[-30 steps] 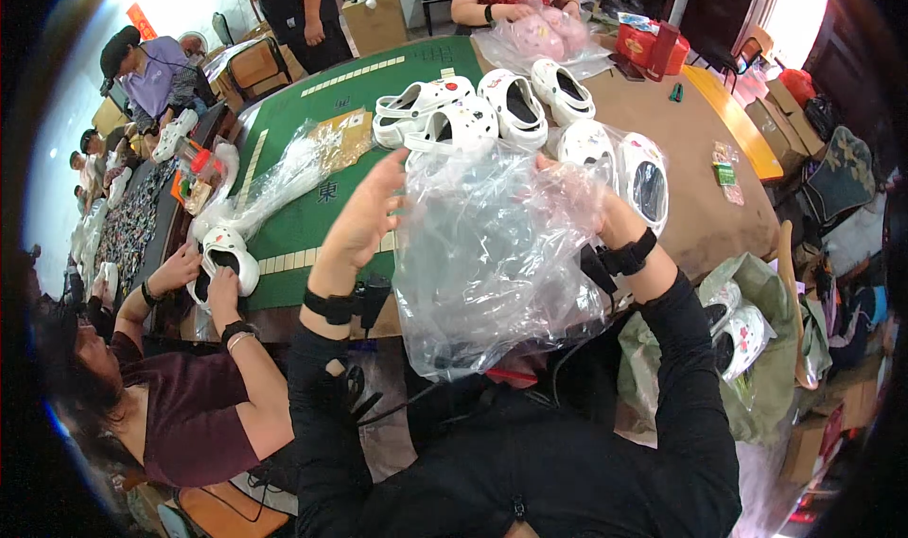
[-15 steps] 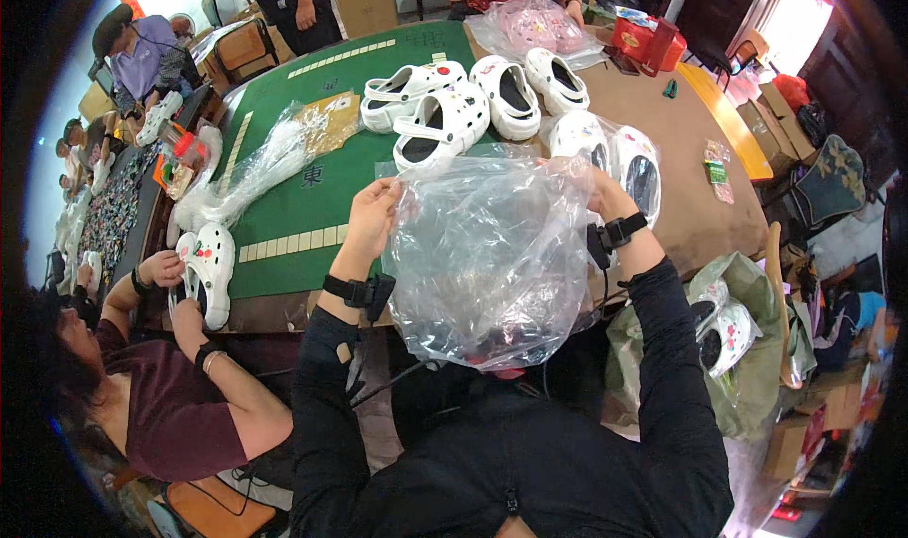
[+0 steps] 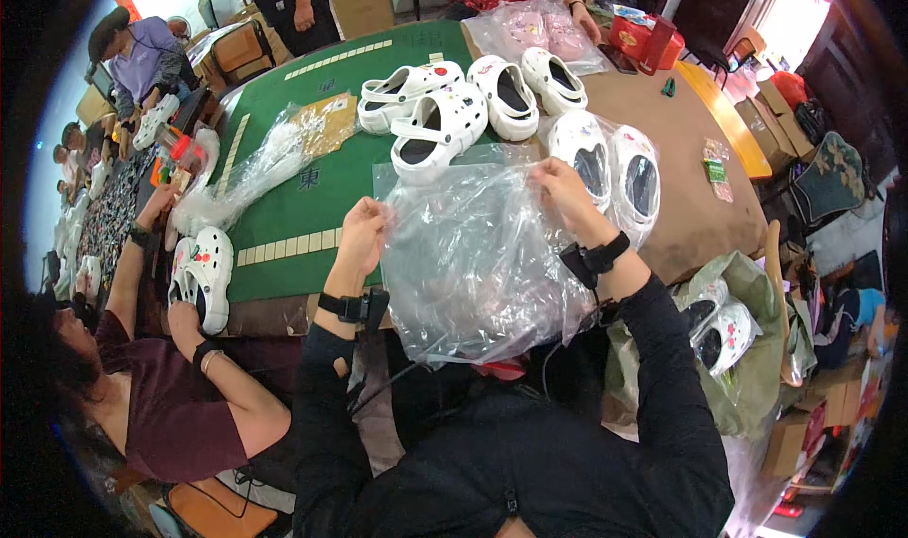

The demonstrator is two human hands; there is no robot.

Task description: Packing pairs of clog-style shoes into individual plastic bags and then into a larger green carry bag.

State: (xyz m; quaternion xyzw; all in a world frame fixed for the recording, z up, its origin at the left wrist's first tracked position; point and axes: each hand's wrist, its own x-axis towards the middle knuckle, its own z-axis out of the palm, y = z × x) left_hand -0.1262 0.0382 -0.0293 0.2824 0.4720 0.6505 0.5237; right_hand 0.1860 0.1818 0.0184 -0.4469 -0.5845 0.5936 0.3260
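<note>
Since the earlier frame the clear plastic bag [image 3: 478, 254] has dropped lower and spread wider before the chest. The left hand [image 3: 362, 238] pinches its left edge; the right hand [image 3: 566, 194] pinches the top right. The bag looks empty. Two bagged shoes [image 3: 610, 169] lie just beyond; four loose white clogs [image 3: 473, 98] wait unbagged on the green table [image 3: 312, 188].

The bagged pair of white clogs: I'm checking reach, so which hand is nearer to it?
Right. The right hand grips the clear plastic bag right beside the bagged pair of white clogs; the left hand holds the bag's opposite edge, farther away.
</note>
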